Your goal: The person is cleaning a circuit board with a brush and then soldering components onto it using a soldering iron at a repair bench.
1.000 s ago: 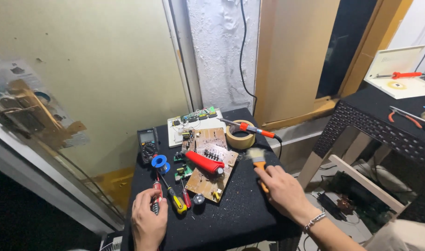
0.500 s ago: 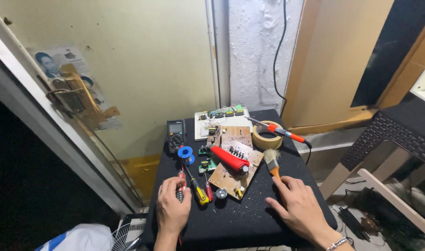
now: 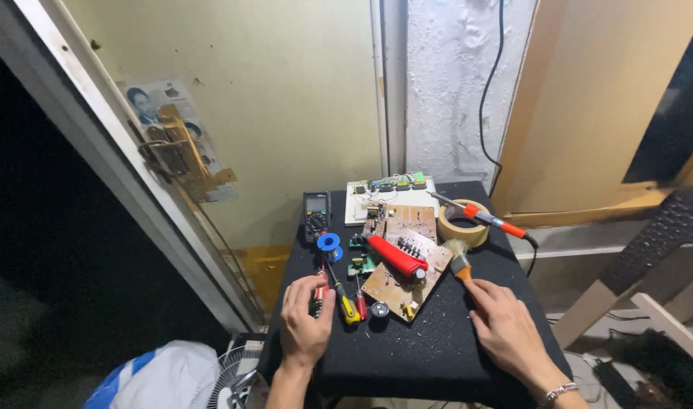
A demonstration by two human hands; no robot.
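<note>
My left hand (image 3: 304, 324) rests on the black table (image 3: 430, 356), fingers curled on a small red-handled tool (image 3: 319, 292). Just to its right lie a yellow-handled screwdriver (image 3: 345, 301) and a red-handled screwdriver (image 3: 359, 301). My right hand (image 3: 504, 327) lies flat with fingers apart, its fingertips just short of a small brush with an orange handle (image 3: 459, 263). Between the hands sits a brown circuit board (image 3: 396, 286) with a red cylindrical tool (image 3: 396, 256) lying across it.
Behind are a second board (image 3: 404, 220), blue solder spool (image 3: 329, 242), multimeter (image 3: 316, 214), white breadboard (image 3: 359, 205), tape roll (image 3: 462, 223) and orange-handled soldering iron (image 3: 489, 219). A dark doorway opens left; a fan (image 3: 229, 379) and bag stand below.
The view has swung left and closer to the table. My right hand has drawn back a little from the brush; my left hand stays on its tool.
</note>
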